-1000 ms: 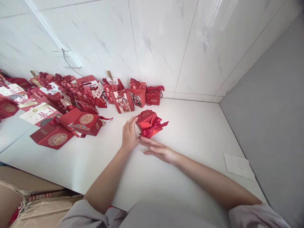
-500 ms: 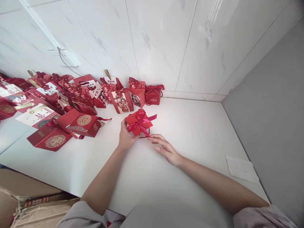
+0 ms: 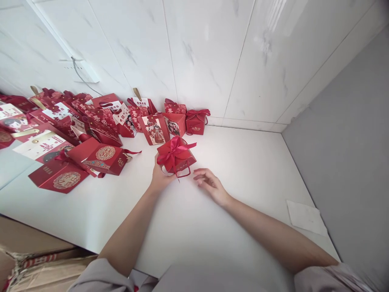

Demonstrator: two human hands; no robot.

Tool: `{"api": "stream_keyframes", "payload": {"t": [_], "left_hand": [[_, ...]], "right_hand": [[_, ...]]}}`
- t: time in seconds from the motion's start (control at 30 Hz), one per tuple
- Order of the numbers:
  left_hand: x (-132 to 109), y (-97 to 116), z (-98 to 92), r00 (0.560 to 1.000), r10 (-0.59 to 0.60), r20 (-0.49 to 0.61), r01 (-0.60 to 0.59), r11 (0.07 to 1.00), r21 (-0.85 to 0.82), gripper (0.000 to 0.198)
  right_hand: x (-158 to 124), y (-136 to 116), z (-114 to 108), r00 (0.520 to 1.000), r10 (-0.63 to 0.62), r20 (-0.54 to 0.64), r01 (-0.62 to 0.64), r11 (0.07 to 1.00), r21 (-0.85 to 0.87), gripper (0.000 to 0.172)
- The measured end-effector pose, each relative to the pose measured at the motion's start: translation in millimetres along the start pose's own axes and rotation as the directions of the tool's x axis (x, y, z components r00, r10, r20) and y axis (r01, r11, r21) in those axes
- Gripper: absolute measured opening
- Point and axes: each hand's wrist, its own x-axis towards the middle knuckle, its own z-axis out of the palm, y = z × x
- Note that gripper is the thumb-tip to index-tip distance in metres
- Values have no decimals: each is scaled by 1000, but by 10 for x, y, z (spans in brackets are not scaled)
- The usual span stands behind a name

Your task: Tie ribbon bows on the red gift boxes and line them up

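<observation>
A red gift box (image 3: 183,156) with a crimson ribbon bow (image 3: 174,151) on top is gripped at its left side by my left hand (image 3: 160,175). Part of that hand's fingers is hidden behind the box. A ribbon loop (image 3: 186,173) hangs at the box's front, above the white table. Just to the right, my right hand (image 3: 212,185) holds nothing. Its fingers are loosely bent and apart, a small gap away from the box and loop. Behind the held box stands a smaller red ribbon-tied box (image 3: 196,123).
Several red and white gift boxes crowd the table's left and back, among them a box with a gold round emblem (image 3: 68,180). A white sheet (image 3: 306,217) lies at the right edge. Cardboard boxes (image 3: 45,275) stand at lower left. Behind is a marbled wall (image 3: 206,52).
The held box has tilted, so more of its front side shows. My right fingers have come off the ribbon loop and curled a little.
</observation>
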Motion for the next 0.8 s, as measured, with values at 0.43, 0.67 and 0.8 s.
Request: {"api": "stream_keyframes", "payload": {"t": [0.43, 0.67, 0.8], "left_hand": [[-185, 198, 273, 942, -123, 311, 231, 912, -339, 70], [-158, 227, 236, 933, -173, 317, 263, 927, -268, 49], [-132, 156, 265, 931, -326, 164, 356, 911, -210, 41]], "right_hand": [[98, -136, -171, 985, -23, 168, 2, 993, 122, 88], [77, -43, -143, 998, -46, 33, 44, 997, 56, 99], [40, -56, -150, 981, -159, -109, 143, 980, -140, 93]]}}
